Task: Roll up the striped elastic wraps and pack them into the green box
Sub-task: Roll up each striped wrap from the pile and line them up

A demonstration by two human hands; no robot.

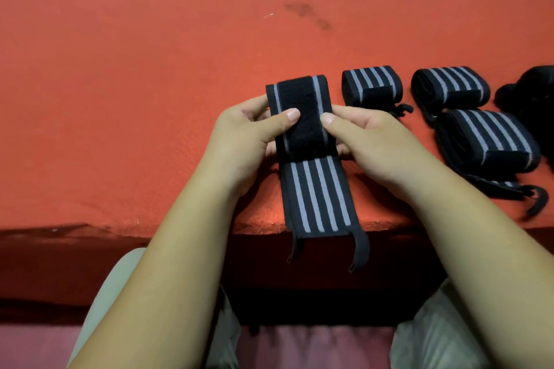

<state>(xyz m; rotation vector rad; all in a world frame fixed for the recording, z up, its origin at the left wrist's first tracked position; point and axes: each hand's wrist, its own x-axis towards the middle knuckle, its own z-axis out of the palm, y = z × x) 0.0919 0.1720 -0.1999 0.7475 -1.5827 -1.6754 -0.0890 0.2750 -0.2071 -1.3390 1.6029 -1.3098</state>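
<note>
Over the near edge of the orange-red felt table top (150, 69), the person's left hand (248, 129) and right hand (368, 135) both grasp a black elastic wrap with grey stripes (317, 189). Each thumb presses on its black fuzzy fastening patch (299, 117), with the fingers curled behind. The wrap's lower length lies flat toward the person, and two thin black loops (359, 252) hang past the table edge. Right of the hands lie three finished rolls: the first rolled wrap (371, 85) nearest, the second rolled wrap (449, 85) further right, the third rolled wrap (491, 138) just in front of the second. A black heap (533, 93) sits at the right border, too cut off to identify.
</note>
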